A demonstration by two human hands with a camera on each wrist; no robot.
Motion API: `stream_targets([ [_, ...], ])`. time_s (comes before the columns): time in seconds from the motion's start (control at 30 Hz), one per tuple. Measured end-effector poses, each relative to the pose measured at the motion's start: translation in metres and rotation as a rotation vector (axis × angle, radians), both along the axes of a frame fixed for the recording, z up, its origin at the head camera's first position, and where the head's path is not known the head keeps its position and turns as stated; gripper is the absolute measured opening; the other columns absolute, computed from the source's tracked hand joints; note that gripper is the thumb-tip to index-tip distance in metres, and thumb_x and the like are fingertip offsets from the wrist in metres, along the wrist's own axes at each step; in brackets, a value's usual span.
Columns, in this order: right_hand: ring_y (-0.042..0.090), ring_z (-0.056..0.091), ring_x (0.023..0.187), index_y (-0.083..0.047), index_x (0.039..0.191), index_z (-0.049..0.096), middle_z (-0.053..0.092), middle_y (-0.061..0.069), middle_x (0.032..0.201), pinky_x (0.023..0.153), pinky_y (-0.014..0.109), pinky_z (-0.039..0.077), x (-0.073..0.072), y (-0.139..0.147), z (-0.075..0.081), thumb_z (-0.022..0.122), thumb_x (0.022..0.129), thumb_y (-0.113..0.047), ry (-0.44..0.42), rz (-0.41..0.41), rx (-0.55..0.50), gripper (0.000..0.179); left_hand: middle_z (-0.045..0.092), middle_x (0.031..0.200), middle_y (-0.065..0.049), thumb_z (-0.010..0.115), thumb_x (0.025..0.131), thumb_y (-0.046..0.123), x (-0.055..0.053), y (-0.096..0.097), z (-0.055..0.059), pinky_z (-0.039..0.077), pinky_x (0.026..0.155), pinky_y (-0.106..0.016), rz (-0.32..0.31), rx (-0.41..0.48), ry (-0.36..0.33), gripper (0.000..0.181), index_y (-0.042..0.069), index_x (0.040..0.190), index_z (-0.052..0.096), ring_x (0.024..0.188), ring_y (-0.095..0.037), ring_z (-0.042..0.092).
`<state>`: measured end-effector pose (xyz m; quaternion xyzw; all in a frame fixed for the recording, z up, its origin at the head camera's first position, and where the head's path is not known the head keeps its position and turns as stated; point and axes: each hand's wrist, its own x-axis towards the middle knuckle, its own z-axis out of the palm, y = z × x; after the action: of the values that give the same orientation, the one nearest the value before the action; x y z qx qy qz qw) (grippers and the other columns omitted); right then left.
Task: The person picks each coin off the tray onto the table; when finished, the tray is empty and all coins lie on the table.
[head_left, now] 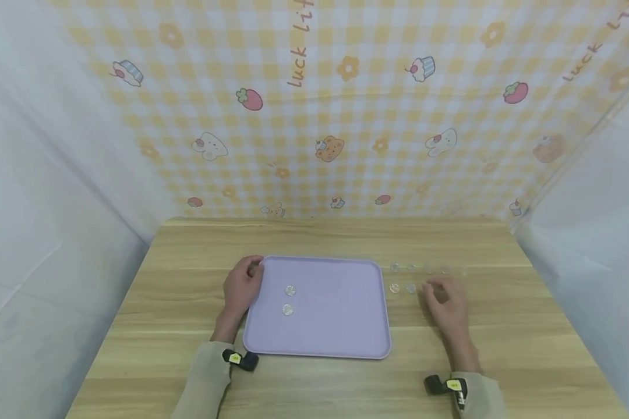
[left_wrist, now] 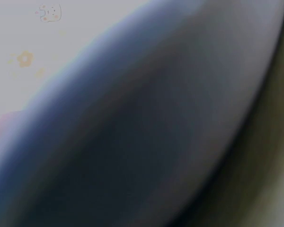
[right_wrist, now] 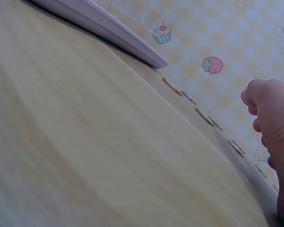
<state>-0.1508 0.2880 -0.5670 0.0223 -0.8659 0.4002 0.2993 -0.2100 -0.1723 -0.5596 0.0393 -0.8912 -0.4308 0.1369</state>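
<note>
A lilac tray (head_left: 330,326) lies on the wooden table, with two small clear discs on its left half; one is the upper disc (head_left: 290,290). At the tray's upper left corner, my left hand (head_left: 243,286) grips the rim with curled fingers. The left wrist view is mostly blocked by a dark blurred shape. To the tray's right, my right hand (head_left: 449,305) hovers with loosely bent fingers over rows of similar clear discs, and nothing shows in its grasp. The nearest uncovered one is a disc (head_left: 410,288) left of the fingertips. Part of the lower row is hidden under this hand.
Several more clear discs, such as a back-row disc (head_left: 395,267), lie flat beyond the tray's right edge. Behind the table (head_left: 314,384) hangs a yellow checked cloth (head_left: 304,116) with cartoon prints. White sheets (head_left: 47,203) hang at both sides.
</note>
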Motion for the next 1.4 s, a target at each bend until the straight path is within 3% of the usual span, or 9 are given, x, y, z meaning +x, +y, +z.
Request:
stream_targets([
  [0.13, 0.014, 0.05, 0.087, -0.001, 0.092, 0.071, 0.065, 0.013, 0.09, 0.081, 0.018, 0.034, 0.0, -0.008, -0.003, 0.073, 0.082, 0.001, 0.038, 0.031, -0.003, 0.011, 0.065, 0.076, -0.005, 0.062, 0.096, 0.022, 0.0, 0.001, -0.002, 0.043, 0.056, -0.028, 0.001, -0.001, -0.004, 0.022, 0.013, 0.115, 0.07, 0.061, -0.015, 0.054],
  [0.3, 0.011, 0.051, 0.084, -0.001, 0.092, 0.071, 0.065, 0.01, 0.085, 0.081, 0.018, 0.036, -0.002, -0.02, -0.003, 0.075, 0.08, 0.001, 0.057, 0.057, 0.004, 0.012, 0.066, 0.076, -0.006, 0.061, 0.097, 0.021, 0.001, 0.002, -0.001, 0.043, 0.056, -0.029, -0.006, 0.001, -0.001, 0.023, 0.012, 0.116, 0.07, 0.062, -0.017, 0.055],
  [0.57, 0.005, 0.049, 0.088, -0.006, 0.093, 0.071, 0.066, 0.006, 0.087, 0.082, 0.018, 0.037, 0.002, -0.049, 0.0, 0.076, 0.081, -0.001, 0.0, 0.118, -0.017, 0.014, 0.065, 0.075, -0.006, 0.061, 0.097, 0.02, 0.0, 0.002, 0.0, 0.043, 0.054, -0.029, -0.019, -0.001, -0.001, 0.024, 0.012, 0.117, 0.069, 0.06, -0.016, 0.054],
  [0.77, 0.016, 0.052, 0.09, -0.005, 0.094, 0.071, 0.067, 0.007, 0.089, 0.084, 0.019, 0.037, 0.002, -0.063, 0.0, 0.077, 0.077, 0.002, 0.037, 0.199, -0.018, 0.019, 0.065, 0.076, -0.006, 0.061, 0.097, 0.02, 0.0, 0.001, 0.0, 0.043, 0.055, -0.028, -0.018, -0.011, -0.002, 0.024, 0.012, 0.118, 0.069, 0.061, -0.015, 0.055],
  [0.87, 0.021, 0.054, 0.092, -0.006, 0.096, 0.071, 0.068, 0.006, 0.093, 0.087, 0.022, 0.037, 0.003, -0.069, 0.001, 0.078, 0.077, -0.002, 0.01, 0.221, -0.016, 0.021, 0.066, 0.076, -0.006, 0.061, 0.097, 0.02, 0.0, 0.001, 0.0, 0.043, 0.055, -0.028, -0.013, -0.011, 0.001, 0.023, 0.012, 0.117, 0.07, 0.061, -0.016, 0.055],
  [1.2, 0.016, 0.054, 0.092, -0.007, 0.1, 0.071, 0.066, 0.004, 0.093, 0.087, 0.02, 0.038, 0.003, -0.085, 0.003, 0.078, 0.08, -0.005, -0.016, 0.302, -0.002, 0.021, 0.066, 0.076, -0.006, 0.062, 0.097, 0.021, -0.001, 0.0, 0.0, 0.044, 0.056, -0.03, -0.011, -0.003, 0.016, 0.023, 0.012, 0.116, 0.07, 0.062, -0.017, 0.055],
  [1.4, 0.018, 0.055, 0.089, -0.006, 0.099, 0.071, 0.067, 0.005, 0.09, 0.085, 0.019, 0.038, 0.003, -0.089, 0.002, 0.08, 0.077, -0.001, 0.028, 0.317, -0.017, 0.025, 0.066, 0.076, -0.006, 0.062, 0.096, 0.021, -0.002, -0.001, -0.002, 0.044, 0.055, -0.03, -0.014, -0.007, 0.021, 0.023, 0.012, 0.116, 0.07, 0.061, -0.017, 0.056],
])
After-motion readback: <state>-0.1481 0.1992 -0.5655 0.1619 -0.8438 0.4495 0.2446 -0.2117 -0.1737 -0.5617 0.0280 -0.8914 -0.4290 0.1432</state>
